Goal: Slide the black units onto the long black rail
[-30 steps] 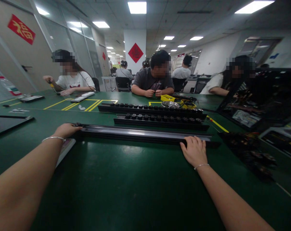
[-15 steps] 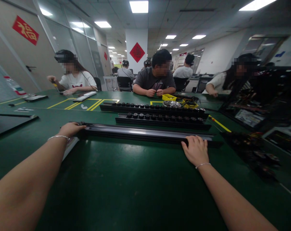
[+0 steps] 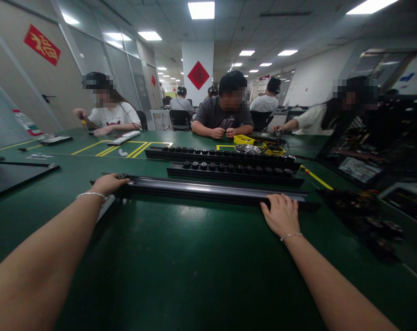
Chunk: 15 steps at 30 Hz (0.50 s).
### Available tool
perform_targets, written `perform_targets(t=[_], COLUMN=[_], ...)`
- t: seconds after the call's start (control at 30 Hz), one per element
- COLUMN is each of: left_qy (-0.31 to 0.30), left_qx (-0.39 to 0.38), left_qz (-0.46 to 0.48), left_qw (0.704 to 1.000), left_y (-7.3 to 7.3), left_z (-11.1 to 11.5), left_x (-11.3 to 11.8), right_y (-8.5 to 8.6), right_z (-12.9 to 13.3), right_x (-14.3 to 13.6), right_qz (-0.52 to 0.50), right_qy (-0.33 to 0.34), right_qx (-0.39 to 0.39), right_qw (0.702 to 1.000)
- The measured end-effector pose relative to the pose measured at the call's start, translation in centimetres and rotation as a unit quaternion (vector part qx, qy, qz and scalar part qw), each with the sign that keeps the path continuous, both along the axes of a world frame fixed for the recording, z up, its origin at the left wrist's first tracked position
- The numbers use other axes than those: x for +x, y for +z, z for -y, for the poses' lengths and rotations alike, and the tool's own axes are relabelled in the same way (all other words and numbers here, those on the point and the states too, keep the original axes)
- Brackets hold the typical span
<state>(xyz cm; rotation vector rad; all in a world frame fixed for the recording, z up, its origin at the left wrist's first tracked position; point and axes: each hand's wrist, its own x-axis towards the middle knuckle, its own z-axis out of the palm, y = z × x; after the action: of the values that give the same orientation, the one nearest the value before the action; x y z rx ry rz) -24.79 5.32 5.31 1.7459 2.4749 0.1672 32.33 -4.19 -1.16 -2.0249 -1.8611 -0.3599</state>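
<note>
A long black rail with a shiny grey channel lies across the table in front of me. At its left end my left hand is closed, its fingers on a small black part in the channel; the hand partly hides it. My right hand is closed over the rail's near edge by the right end, fingertips on top. Just behind lie two more black rails, a nearer one and a farther one, each with a row of small black round parts.
A white object lies under my left wrist. Dark parts with wires are heaped at the right, before a large black frame. Yellow trays and a metal dish stand at the back. Several people sit around the table.
My left hand and the small black part sit slightly farther right along the rail. My right hand stays in place. The person at the right has reached an arm leftward over the table.
</note>
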Motion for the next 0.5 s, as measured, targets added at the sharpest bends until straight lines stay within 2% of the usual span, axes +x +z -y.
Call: perform_targets(t=[0.2,0.5], left_qy=[0.016,0.016], left_qx=[-0.047,-0.017], left_qz=[-0.004,0.005], left_qw=[0.999,1.000], left_y=[0.56,-0.02], left_z=[0.18,-0.09], left_x=[1.05,0.98], right_y=[0.26,0.28], right_z=[0.10,0.10], right_x=[-0.12,-0.14], right_qz=[-0.003,0.002], right_qy=[-0.003,-0.002], right_qx=[-0.012,-0.009], right_qw=[1.000,1.000])
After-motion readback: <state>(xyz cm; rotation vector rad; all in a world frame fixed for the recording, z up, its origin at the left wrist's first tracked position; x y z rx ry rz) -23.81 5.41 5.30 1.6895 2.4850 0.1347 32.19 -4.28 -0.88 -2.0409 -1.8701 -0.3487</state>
